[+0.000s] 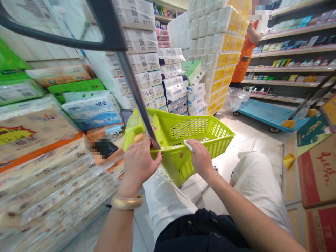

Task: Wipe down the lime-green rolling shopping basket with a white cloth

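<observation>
A lime-green plastic shopping basket (pixel 172 166) with perforated sides stands tilted between my knees. Its grey pull handle (pixel 113 36) rises toward the upper left on a metal pole (pixel 135 94). My left hand (pixel 140 162) is closed over the near rim beside the foot of the pole, with a gold bangle at its wrist. Pinched in my right hand (pixel 201 157) is a small white wipe or folded tissue (pixel 188 145), pressed against the rim further right. The fingers' undersides are hidden at both places.
Tissue packs (pixel 31 129) are piled close on the left, and tall stacks of wrapped paper rolls (pixel 210 38) stand behind. A blue flatbed cart (pixel 273 113), a person in an orange vest (pixel 243 63) and shelves are at the right. Cartons (pixel 317 168) line the right edge.
</observation>
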Action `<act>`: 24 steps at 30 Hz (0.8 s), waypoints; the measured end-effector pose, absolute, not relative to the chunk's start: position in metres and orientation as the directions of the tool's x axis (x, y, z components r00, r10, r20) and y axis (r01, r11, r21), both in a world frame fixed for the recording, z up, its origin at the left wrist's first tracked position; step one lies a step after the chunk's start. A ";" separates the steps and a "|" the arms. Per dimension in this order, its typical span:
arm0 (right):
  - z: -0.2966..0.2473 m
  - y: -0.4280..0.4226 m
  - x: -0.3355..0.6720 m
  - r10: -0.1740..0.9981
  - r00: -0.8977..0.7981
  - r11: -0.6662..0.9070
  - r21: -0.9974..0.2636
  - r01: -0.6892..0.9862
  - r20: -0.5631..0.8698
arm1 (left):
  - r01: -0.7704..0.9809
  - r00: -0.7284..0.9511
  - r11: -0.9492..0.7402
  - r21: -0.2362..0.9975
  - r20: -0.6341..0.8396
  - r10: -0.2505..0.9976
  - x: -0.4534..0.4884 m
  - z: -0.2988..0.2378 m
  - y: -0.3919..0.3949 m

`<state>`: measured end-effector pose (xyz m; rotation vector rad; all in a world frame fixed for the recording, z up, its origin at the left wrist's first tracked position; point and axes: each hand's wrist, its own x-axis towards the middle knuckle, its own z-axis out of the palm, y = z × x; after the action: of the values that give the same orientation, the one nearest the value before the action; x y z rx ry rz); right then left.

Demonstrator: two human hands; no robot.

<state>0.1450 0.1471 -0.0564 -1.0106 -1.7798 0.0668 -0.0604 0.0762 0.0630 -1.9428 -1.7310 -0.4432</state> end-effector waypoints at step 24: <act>-0.043 0.111 0.111 0.507 -0.190 0.791 -0.366 0.490 0.841 | 0.983 0.151 -0.071 -0.168 0.529 0.835 -0.060 0.065 0.077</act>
<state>0.1111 0.1113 -0.0433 -0.7657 -1.8276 0.0183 -0.0600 0.0771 0.0648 -1.9519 -1.7282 -0.4061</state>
